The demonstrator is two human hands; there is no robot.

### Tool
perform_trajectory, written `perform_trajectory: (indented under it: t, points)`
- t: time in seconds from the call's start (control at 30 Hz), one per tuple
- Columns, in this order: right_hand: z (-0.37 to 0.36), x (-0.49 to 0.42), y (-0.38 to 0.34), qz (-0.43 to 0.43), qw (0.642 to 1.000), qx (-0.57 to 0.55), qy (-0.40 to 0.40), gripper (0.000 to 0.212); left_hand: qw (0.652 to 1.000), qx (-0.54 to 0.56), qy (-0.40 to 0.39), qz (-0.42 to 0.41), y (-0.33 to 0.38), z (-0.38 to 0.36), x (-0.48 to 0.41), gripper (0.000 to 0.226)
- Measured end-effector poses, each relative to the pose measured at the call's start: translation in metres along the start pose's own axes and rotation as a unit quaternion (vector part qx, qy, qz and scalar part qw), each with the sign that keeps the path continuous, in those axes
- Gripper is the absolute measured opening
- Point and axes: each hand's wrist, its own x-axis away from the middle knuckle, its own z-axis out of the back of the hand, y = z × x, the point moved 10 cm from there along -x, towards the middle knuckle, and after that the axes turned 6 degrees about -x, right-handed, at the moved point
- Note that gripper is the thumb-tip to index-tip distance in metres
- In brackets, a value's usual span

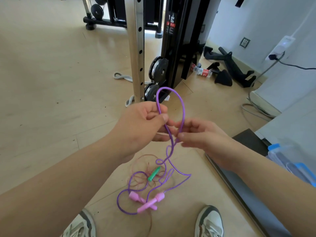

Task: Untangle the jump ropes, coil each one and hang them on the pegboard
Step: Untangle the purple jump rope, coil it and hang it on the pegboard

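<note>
A purple jump rope (183,106) rises in a loop between my hands. My left hand (142,122) pinches one strand of it and my right hand (196,134) pinches the other. Below them the purple cord hangs twisted down to the floor, where it curls around its two pink handles (147,201), which lie crossed. A thin reddish rope (142,178) lies in a tangle under the purple cord, with a green handle (154,173) on top of it. No pegboard is in view.
A steel upright (136,48) and a black weight machine (177,40) stand just ahead. A grey strap (122,77), a plastic bottle (202,71) and black attachments (234,69) lie on the wooden floor. My shoes (209,223) are at the bottom; a dark mat (242,185) lies right.
</note>
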Motion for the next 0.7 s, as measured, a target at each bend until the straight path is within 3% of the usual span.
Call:
perform_trajectory:
  t: [0.1, 0.17, 0.3, 0.4, 0.47, 0.53, 0.63, 0.7]
  points:
    - [-0.038, 0.008, -0.006, -0.001, 0.992, -0.034, -0.126, 0.028, 0.996, 0.086, 0.026, -0.006, 0.006, 0.006, -0.002, 0.014]
    - [-0.040, 0.006, -0.006, 0.005, 0.994, 0.007, -0.108, 0.016, 0.990, 0.134, 0.040, -0.011, 0.009, 0.012, -0.004, 0.016]
    - [-0.032, -0.002, -0.019, 0.033, 0.999, 0.005, -0.029, 0.015, 0.984, 0.168, 0.060, 0.004, 0.005, 0.022, -0.007, 0.020]
    - [-0.019, -0.005, -0.026, 0.043, 0.992, -0.108, 0.056, 0.016, 0.998, 0.014, 0.065, 0.019, -0.008, 0.022, -0.004, 0.023]
    - [-0.012, -0.006, -0.028, 0.036, 0.984, -0.143, 0.098, 0.016, 0.995, -0.093, -0.028, 0.011, -0.015, -0.003, 0.000, 0.010]
    - [-0.007, -0.007, -0.031, 0.026, 0.976, -0.183, 0.118, 0.017, 0.975, -0.190, -0.111, 0.022, -0.033, -0.022, 0.004, 0.021]
    - [0.005, -0.008, -0.040, 0.035, 0.951, -0.276, 0.134, 0.018, 0.917, -0.340, -0.194, 0.075, -0.067, -0.029, 0.009, 0.025]
    - [0.013, -0.007, -0.047, 0.049, 0.935, -0.321, 0.142, 0.018, 0.843, -0.467, -0.251, 0.091, -0.088, -0.031, 0.013, 0.018]
